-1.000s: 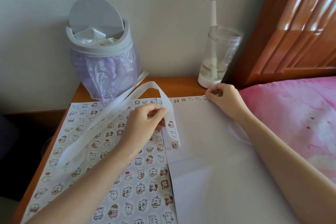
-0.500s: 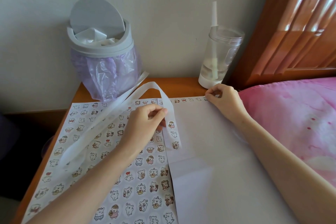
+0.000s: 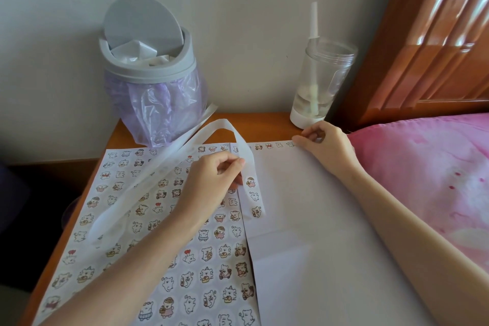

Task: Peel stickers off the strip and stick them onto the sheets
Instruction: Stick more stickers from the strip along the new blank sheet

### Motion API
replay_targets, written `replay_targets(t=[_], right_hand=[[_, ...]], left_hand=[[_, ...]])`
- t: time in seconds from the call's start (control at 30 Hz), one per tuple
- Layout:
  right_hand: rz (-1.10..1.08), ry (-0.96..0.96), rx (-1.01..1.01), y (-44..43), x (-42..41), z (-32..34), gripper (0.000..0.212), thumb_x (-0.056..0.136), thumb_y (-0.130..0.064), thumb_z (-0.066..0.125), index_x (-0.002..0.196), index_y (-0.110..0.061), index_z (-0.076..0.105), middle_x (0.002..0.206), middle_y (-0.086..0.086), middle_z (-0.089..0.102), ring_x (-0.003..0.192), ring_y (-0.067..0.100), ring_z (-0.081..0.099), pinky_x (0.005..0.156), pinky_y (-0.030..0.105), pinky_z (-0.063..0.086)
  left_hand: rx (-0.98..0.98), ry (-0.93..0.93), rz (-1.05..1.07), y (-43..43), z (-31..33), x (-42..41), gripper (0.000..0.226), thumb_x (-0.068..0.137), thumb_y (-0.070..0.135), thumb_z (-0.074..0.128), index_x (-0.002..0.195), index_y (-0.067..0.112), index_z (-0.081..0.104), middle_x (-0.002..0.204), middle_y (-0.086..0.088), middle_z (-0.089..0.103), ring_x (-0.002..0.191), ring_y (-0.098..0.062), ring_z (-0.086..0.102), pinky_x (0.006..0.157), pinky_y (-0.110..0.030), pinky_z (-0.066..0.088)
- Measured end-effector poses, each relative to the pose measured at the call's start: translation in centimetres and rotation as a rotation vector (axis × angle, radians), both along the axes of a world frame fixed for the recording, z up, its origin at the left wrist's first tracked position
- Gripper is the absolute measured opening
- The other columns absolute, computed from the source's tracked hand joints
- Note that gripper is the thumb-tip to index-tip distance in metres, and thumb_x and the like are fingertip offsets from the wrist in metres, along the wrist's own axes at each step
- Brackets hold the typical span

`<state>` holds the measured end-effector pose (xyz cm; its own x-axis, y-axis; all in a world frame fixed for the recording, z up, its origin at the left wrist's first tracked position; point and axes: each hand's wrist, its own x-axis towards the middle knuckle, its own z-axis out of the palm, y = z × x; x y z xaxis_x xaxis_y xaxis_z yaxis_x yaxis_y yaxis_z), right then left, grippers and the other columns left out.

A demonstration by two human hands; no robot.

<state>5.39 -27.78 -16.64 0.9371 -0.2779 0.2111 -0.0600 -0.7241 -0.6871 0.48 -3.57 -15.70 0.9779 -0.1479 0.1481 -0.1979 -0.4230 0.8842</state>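
A long white sticker strip [image 3: 169,164] loops across the table, and its near end [image 3: 253,194] carries three cartoon stickers. My left hand [image 3: 211,180] pinches the strip just above those stickers. The left sheet [image 3: 148,246] is covered with several rows of stickers. On the right sheet [image 3: 317,233], mostly blank, a single row of stickers [image 3: 272,145] runs along the top edge. My right hand [image 3: 324,144], fingers curled, presses its fingertips at the end of that row. Whether a sticker lies under them is hidden.
A small grey bin [image 3: 148,61] with a purple liner stands at the back left of the wooden table [image 3: 264,124]. A clear bottle [image 3: 321,82] with a straw stands behind my right hand. A pink pillow [image 3: 428,180] and a wooden headboard [image 3: 436,34] lie to the right.
Both hands have stayed almost where they were; my right hand's fingertips remain at the end of the top sticker row, and the left keeps its pinch on the strip.
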Motion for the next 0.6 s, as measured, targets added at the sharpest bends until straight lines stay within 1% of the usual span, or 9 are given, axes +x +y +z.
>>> replay_targets(t=[0.07,0.13,0.2,0.23,0.33,0.37,0.47,0.5,0.6], right_hand=[[-0.008,0.038,-0.052,0.12,-0.06,0.10,0.018,0.077,-0.039,0.073,0.086,-0.026,0.063,0.081,-0.011,0.061,0.077,0.007,0.055,0.072,0.030,0.043],[-0.004,0.022,-0.039,-0.07,0.09,0.16,0.010,0.080,-0.028,0.071,0.085,-0.025,0.062,0.081,-0.009,0.060,0.076,0.010,0.055,0.074,0.032,0.045],[0.003,-0.007,-0.023,-0.27,0.21,0.14,0.007,0.083,-0.018,0.068,0.083,-0.023,0.062,0.081,-0.006,0.061,0.075,0.012,0.055,0.077,0.034,0.048],[0.001,-0.009,-0.018,-0.27,0.24,0.13,0.007,0.083,-0.018,0.068,0.083,-0.023,0.062,0.082,-0.005,0.061,0.076,0.013,0.055,0.076,0.033,0.048],[-0.010,0.007,0.001,-0.11,0.25,0.02,0.014,0.078,-0.032,0.073,0.083,-0.024,0.062,0.081,-0.008,0.061,0.074,0.010,0.056,0.071,0.031,0.045],[-0.005,0.014,-0.002,-0.06,0.22,-0.01,0.016,0.077,-0.033,0.074,0.084,-0.024,0.063,0.080,-0.009,0.060,0.074,0.009,0.055,0.071,0.031,0.045],[0.016,0.006,0.009,-0.28,0.31,0.03,0.008,0.082,-0.018,0.069,0.084,-0.022,0.062,0.084,-0.003,0.062,0.074,0.012,0.054,0.076,0.033,0.047],[0.017,-0.007,0.011,-0.31,0.23,0.11,0.010,0.084,-0.014,0.066,0.083,-0.023,0.062,0.085,-0.002,0.063,0.072,0.011,0.053,0.076,0.032,0.046],[0.003,-0.087,0.094,0.58,-0.63,0.74,0.012,0.087,-0.015,0.060,0.083,-0.025,0.063,0.080,-0.012,0.060,0.065,0.005,0.049,0.072,0.031,0.043]], left_hand=[[0.006,-0.003,-0.001,-0.02,0.00,0.01,0.015,0.092,0.021,0.056,0.088,0.016,0.069,0.075,0.006,0.070,0.069,0.009,0.062,0.057,-0.001,0.043],[0.008,0.003,0.000,0.00,0.02,0.00,0.016,0.092,0.022,0.055,0.088,0.015,0.070,0.074,0.006,0.070,0.070,0.006,0.063,0.057,-0.001,0.044],[0.009,0.007,0.003,0.02,0.03,-0.02,0.017,0.092,0.022,0.055,0.089,0.014,0.070,0.075,0.006,0.070,0.072,0.005,0.064,0.058,-0.002,0.045],[0.010,0.007,0.005,0.03,0.05,-0.05,0.016,0.092,0.022,0.056,0.089,0.015,0.070,0.075,0.007,0.070,0.072,0.006,0.063,0.058,-0.001,0.045],[0.010,0.000,0.006,0.01,0.10,-0.14,0.016,0.092,0.022,0.056,0.088,0.015,0.069,0.075,0.008,0.070,0.069,0.011,0.062,0.057,-0.001,0.043],[0.011,0.000,0.006,0.00,0.09,-0.13,0.015,0.092,0.022,0.056,0.088,0.016,0.069,0.075,0.008,0.070,0.069,0.011,0.062,0.057,-0.001,0.043],[0.005,0.008,0.006,0.04,0.08,-0.09,0.016,0.093,0.022,0.055,0.089,0.015,0.069,0.074,0.007,0.070,0.067,0.009,0.063,0.055,-0.001,0.044],[-0.015,0.013,0.011,0.03,0.14,-0.07,0.017,0.093,0.022,0.055,0.089,0.014,0.069,0.074,0.005,0.070,0.066,0.006,0.064,0.054,-0.003,0.045],[-0.114,0.025,0.052,0.07,0.44,-0.02,0.017,0.093,0.021,0.056,0.091,0.013,0.070,0.075,0.001,0.072,0.064,0.000,0.066,0.053,-0.005,0.047]])
